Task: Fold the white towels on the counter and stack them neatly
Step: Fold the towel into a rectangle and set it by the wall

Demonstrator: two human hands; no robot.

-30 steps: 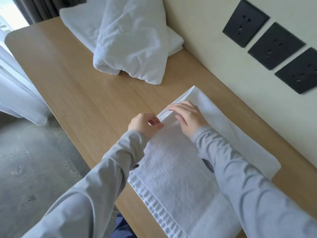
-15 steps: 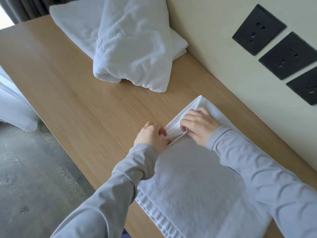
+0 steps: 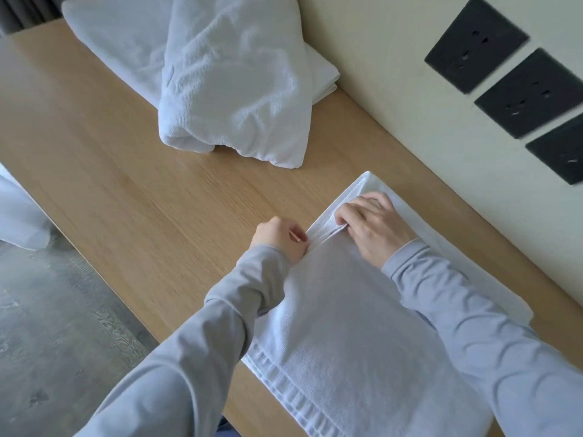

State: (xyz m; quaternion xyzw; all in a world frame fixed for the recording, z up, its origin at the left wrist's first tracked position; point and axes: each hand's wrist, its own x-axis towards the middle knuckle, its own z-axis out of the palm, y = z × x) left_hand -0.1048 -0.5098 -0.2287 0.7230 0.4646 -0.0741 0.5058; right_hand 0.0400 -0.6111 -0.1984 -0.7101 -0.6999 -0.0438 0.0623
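since a second ago the right grip (image 3: 370,230) has curled its flat fingers onto the far hem of the folded towel (image 3: 347,326) on the tabletop (image 3: 157,200); the left grip (image 3: 279,239) pinches that hem beside it.

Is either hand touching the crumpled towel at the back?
No, the left hand and right hand both pinch the far edge of the near towel, apart from the crumpled towel.

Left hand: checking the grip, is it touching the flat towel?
Touching. Head view shows the left hand pinching the far edge of the flat towel.
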